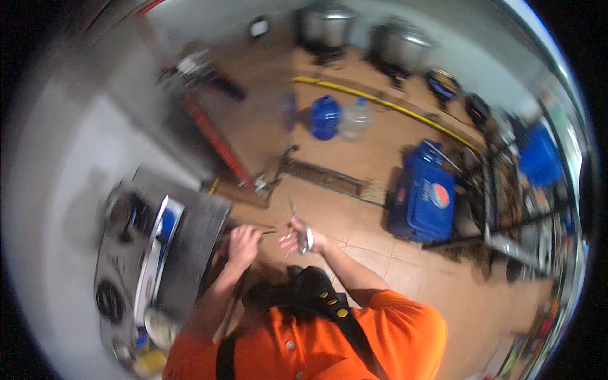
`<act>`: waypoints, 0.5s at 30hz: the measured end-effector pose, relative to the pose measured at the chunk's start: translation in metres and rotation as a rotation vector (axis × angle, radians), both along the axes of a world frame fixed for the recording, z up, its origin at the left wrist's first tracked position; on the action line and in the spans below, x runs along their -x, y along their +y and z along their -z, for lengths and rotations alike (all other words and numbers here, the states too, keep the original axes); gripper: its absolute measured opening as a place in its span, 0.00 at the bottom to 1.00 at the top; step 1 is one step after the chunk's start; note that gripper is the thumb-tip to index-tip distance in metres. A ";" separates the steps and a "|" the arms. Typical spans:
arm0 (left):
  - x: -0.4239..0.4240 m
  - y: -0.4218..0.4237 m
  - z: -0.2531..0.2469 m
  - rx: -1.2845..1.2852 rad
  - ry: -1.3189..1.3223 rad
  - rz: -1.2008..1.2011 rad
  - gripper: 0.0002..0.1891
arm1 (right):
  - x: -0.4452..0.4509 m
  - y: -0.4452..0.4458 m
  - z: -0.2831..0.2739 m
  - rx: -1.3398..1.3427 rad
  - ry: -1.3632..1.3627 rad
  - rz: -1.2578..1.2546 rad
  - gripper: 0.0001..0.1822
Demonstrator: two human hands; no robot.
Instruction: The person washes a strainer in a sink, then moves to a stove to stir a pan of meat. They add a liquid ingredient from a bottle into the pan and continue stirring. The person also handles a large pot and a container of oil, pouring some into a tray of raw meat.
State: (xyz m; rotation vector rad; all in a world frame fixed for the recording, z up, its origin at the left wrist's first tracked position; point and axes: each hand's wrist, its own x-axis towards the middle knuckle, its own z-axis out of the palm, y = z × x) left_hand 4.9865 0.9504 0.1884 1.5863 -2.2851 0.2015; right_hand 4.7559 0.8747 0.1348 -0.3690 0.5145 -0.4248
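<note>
My left hand (243, 242) is raised near the edge of a grey metal stove or counter (202, 223), its fingers curled around a thin dark tool (269, 232) whose tip points right. A short way to its right, my right hand (301, 237) holds a shiny metal utensil (307, 240), blurred, with a thin pointed end (292, 205) showing beyond the fingers. The exact kind of either tool cannot be told. The two hands are apart. Both are above the tiled floor, in front of my orange shirt with black straps.
A blue cooler box (423, 204) stands right, near a metal rack (513, 247). Ahead are a floor drain grate (327, 176), a blue water jug (325, 117) and a clear one (355, 119). Large pots (401, 46) stand behind a yellow-edged step (380, 100). A red bar (218, 140) lies left.
</note>
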 end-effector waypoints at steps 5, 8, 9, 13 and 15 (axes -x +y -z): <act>-0.006 0.036 -0.004 -0.170 -0.016 -0.052 0.15 | -0.045 -0.004 -0.029 0.131 0.080 -0.296 0.27; -0.012 0.055 -0.005 -0.160 0.037 -0.164 0.14 | -0.070 0.012 -0.029 0.405 0.164 -0.357 0.23; -0.010 0.063 -0.007 -0.136 0.060 -0.201 0.14 | -0.073 0.020 -0.028 0.379 0.151 -0.324 0.22; 0.002 0.088 -0.021 0.065 0.657 -0.671 0.25 | -0.087 0.049 -0.023 0.390 0.172 -0.135 0.20; -0.007 0.097 0.022 -0.104 1.181 -0.821 0.22 | -0.091 0.063 -0.020 0.444 0.215 -0.047 0.20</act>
